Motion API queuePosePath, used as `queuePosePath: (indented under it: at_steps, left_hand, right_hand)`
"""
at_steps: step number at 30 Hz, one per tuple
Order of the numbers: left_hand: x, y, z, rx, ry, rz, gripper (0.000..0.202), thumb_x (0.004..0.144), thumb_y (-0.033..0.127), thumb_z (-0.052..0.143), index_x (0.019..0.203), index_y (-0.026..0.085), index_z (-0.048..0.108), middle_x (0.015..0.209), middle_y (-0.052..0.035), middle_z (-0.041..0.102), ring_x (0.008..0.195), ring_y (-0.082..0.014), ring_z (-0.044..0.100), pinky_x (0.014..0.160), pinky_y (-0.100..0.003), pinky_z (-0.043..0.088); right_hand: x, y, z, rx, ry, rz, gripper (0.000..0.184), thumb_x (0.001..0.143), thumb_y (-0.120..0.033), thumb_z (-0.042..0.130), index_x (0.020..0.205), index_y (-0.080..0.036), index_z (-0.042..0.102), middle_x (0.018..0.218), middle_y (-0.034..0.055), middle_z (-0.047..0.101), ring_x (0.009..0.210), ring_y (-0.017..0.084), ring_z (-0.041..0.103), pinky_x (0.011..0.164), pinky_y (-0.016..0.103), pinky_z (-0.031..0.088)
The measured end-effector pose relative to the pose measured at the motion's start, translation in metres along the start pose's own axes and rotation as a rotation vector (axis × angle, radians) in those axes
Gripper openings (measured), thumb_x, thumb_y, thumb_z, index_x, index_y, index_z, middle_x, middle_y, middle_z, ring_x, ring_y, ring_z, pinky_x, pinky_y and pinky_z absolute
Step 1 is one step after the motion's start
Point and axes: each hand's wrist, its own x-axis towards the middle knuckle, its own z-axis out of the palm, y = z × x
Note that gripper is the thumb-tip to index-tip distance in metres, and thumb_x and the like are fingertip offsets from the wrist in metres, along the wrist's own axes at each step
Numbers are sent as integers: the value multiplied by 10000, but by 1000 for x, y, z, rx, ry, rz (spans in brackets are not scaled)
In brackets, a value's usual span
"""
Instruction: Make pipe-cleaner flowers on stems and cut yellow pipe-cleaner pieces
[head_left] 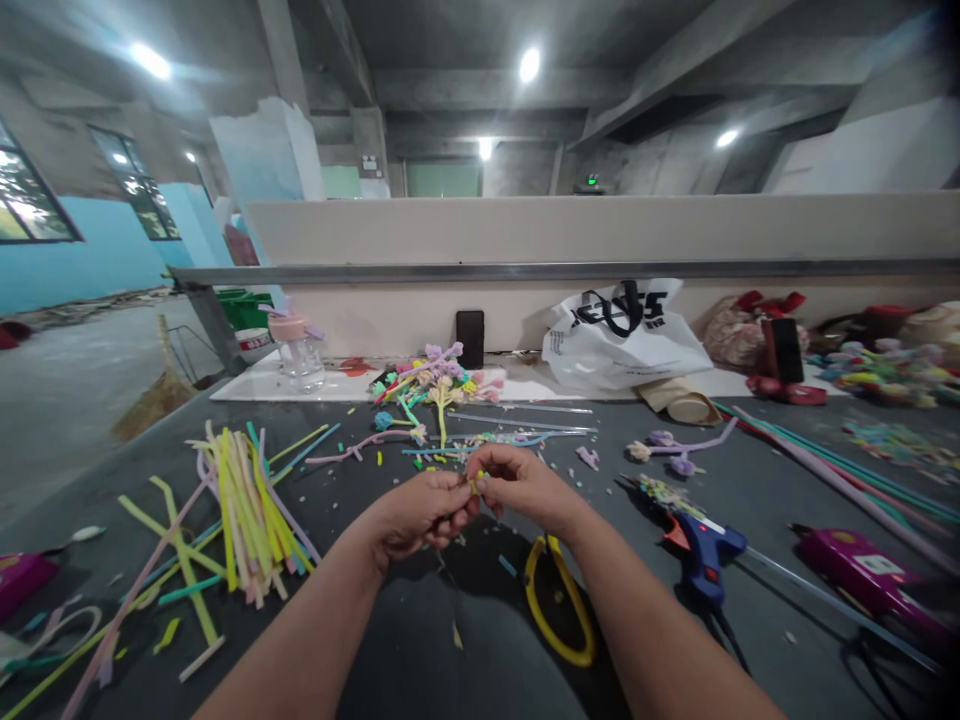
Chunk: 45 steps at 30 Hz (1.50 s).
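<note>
My left hand (431, 508) and my right hand (521, 485) meet over the middle of the dark table. Both pinch a small yellow piece (475, 482) between their fingertips; much of it is hidden by the fingers. Below my right wrist lie yellow-handled scissors (561, 610), partly covered by the arm. Just beyond my hands sits a bunch of pastel flowers (442, 385) on thin coloured stems. A blue hot glue gun (701, 550) rests to the right, with a clear glue stick (825, 600) extending from its rear.
On the left are a pile of coloured straw-like strips (255, 510) and a clear jar (300, 355). A phone (470, 338) and a white bag (626, 340) stand along the back. Purple flowers (679, 455) and a magenta tool (862, 570) lie on the right.
</note>
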Motion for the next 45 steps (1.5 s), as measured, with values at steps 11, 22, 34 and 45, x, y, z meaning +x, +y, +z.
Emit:
queuePosePath:
  at_steps: [11,22,34,45]
  left_hand:
    - [-1,-1,6,-60,90,187,304,721,425,575,643,142,497,473,79,326,384,-26,167,392,-197,93]
    - [5,-5,8,937,512,605,215,754,143,391,577,176,507,587,5,483,606,-134,443,593,-239,296]
    - [12,-9,10,385,419,362,287,767,363,490,562,187,395,528,48,345,508,-101,309,491,-211,226]
    - [10,-11,7,-63,170,67,403,696,563,526,706,170,437,554,64,384,411,-27,242,385,-148,142]
  right_hand:
    - [-2,4,-3,276,-8,-83,223,748,-296,598,937,-180,579,752,9,583,546,93,537,498,219,456]
    - [1,3,-3,133,79,5,279,738,-361,581,949,-178,565,627,-19,538,534,110,525,411,197,445]
    - [5,6,5,-138,250,-6,49,667,-163,505,707,-190,515,476,-76,480,350,51,388,349,163,317]
    - [5,9,8,-348,284,-103,139,616,-94,474,669,-191,557,577,-51,508,522,92,440,500,201,337]
